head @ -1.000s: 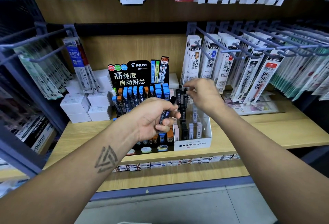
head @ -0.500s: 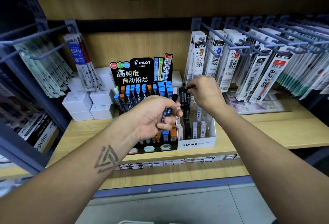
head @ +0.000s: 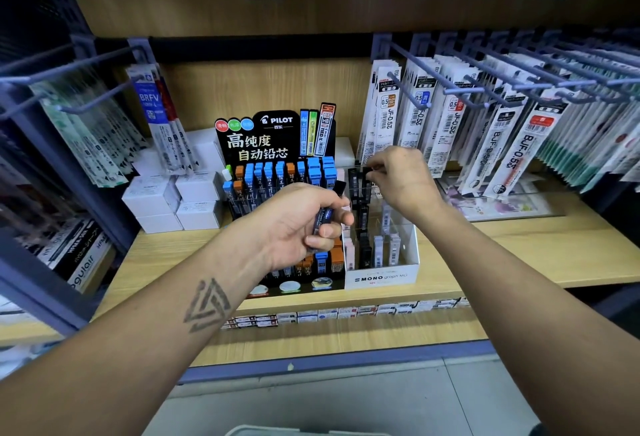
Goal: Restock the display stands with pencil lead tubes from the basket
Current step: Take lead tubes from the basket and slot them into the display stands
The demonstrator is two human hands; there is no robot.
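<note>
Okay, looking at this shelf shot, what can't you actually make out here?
- Basket: head view, cut off by the bottom edge; contents unseen.
- Tubes in the left hand: fingers cover them; count unclear.
- Right hand fingertips: turned away at the back of the MONO stand; what they pinch is unclear.
- Lower rows of the Pilot stand: hidden by the left hand.
- Price tags: too small.

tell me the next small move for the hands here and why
Probably the right hand lowers its black tube into the MONO stand; it is pinched over the back row. The left hand holds more tubes ready.
</note>
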